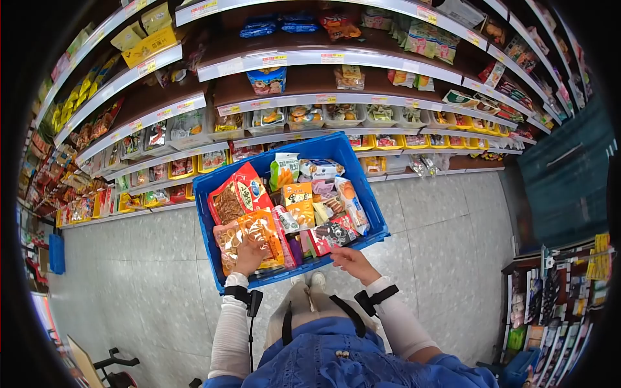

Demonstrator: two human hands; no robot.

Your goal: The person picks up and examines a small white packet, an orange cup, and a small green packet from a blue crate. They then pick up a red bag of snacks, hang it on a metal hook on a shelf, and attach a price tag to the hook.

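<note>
A blue crate full of packaged snacks is in front of me. At its near left corner my left hand lies on an orange snack bag, its fingers partly hidden against the shiny wrapping. Behind that bag is a red bag. My right hand is at the crate's near right edge, beside a black and red package, fingers bent together; what they hold, if anything, is too small to tell. An orange pack, a green and white bag and a blue and white pack lie farther in.
Curved store shelves with snack packs run along the front and left. Bins of packets fill a lower shelf. Grey tiled floor lies below. Another rack is at the lower right, and a dark curtain-like panel above it.
</note>
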